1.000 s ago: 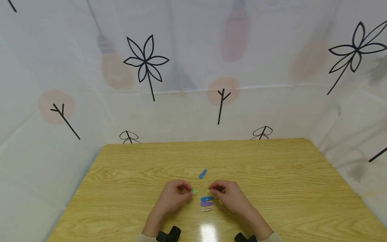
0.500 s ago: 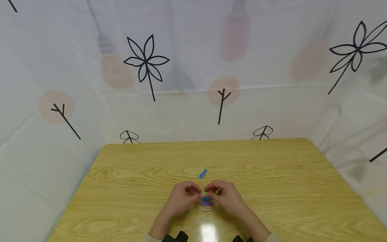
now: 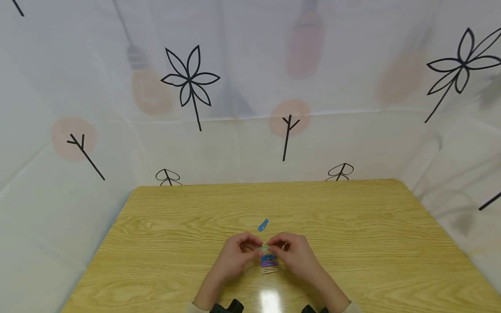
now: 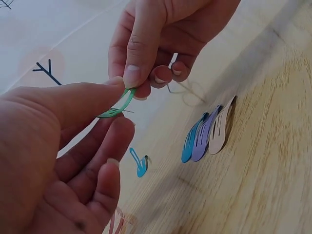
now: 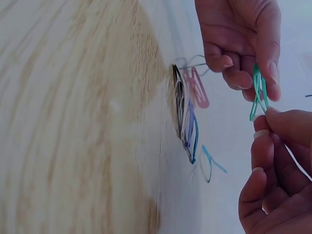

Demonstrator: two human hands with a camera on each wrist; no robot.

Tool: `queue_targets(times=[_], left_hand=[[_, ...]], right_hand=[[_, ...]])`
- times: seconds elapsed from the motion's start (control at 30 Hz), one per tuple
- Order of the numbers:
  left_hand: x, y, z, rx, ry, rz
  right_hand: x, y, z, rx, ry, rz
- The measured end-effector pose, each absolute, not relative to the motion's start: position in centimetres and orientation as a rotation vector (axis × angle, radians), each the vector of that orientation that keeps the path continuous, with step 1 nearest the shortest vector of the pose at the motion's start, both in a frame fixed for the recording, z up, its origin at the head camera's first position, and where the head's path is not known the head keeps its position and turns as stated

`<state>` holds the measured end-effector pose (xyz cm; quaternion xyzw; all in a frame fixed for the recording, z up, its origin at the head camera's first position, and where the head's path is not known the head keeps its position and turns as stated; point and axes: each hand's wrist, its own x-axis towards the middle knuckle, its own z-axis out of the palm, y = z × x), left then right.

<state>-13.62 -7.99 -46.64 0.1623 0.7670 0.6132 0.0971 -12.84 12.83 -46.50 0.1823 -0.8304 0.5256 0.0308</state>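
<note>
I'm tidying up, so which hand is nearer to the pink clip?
Left. In the right wrist view, the left hand is right next to the pink clip; the right hand is farther off, beyond the green clip both pinch.

Bare hands, cream sleeves, rounded black wrist devices

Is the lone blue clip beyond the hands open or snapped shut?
Open: both wrist views show the lone blue clip with its two halves apart.
</note>
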Motion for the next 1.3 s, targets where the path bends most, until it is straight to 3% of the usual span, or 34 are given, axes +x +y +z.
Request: queue_targets(times=[1.3], left_hand=[[-13.78,-8.09,-46.62,0.424,2.38,1.953]], right_hand=[[-12.91,13.04,-46.06,0.466,-2.489,1.641]])
